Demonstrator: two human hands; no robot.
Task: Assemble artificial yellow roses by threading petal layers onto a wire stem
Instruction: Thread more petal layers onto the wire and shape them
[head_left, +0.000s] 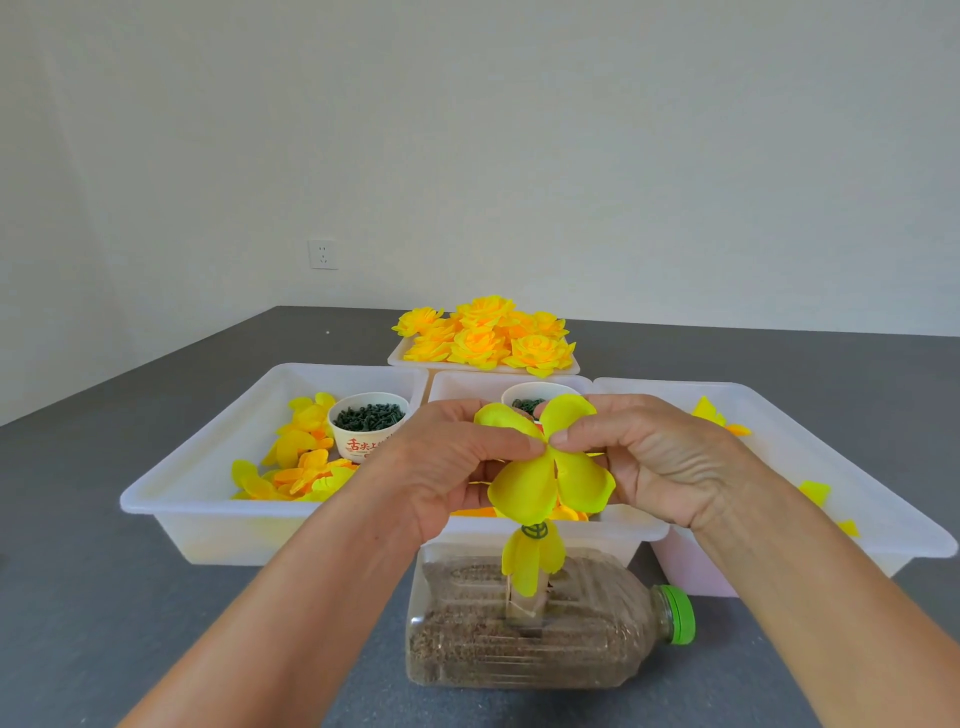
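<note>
- Yellow four-lobed petal layer sits at picture centre, both hands pinching its middle: left hand from 9 o'clock, right hand from 3 o'clock.
- At 6 o'clock below it, a partly built rose stands on a sand-filled plastic bottle lying on the grey table.
- At 12 o'clock, a tray holds finished roses.

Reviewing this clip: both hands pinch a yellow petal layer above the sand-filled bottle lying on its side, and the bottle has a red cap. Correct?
Not quite. The cap is green, not red, as the head view shows. The rest holds: the left hand and right hand pinch the yellow petal layer above the bottle lying on its side.
</note>
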